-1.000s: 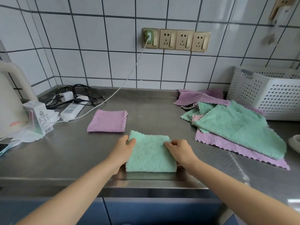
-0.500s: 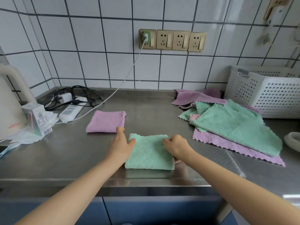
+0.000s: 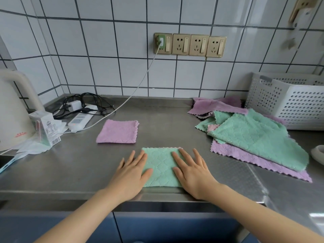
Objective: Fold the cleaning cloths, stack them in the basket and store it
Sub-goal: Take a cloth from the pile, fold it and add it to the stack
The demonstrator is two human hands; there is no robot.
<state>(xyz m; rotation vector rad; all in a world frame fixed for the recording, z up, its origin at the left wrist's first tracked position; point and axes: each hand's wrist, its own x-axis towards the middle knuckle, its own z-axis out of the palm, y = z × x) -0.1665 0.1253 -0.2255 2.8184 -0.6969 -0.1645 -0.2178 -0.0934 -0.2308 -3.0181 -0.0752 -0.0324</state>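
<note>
Both my hands, left (image 3: 130, 174) and right (image 3: 192, 172), lie flat and open on the folded green cloth (image 3: 162, 168), gripping nothing.

- Left hand (image 3: 130, 174): bare, no glove, ring or watch visible.
- Right hand (image 3: 192, 172): bare, likewise unadorned.
- Both forearms: uncovered to the frame's lower edge; no sleeve or cuff in view.

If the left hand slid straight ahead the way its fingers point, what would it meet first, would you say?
Probably the folded purple cloth: the left hand lies flat, fingers aimed away and slightly right, so it might only graze its right edge.
</note>
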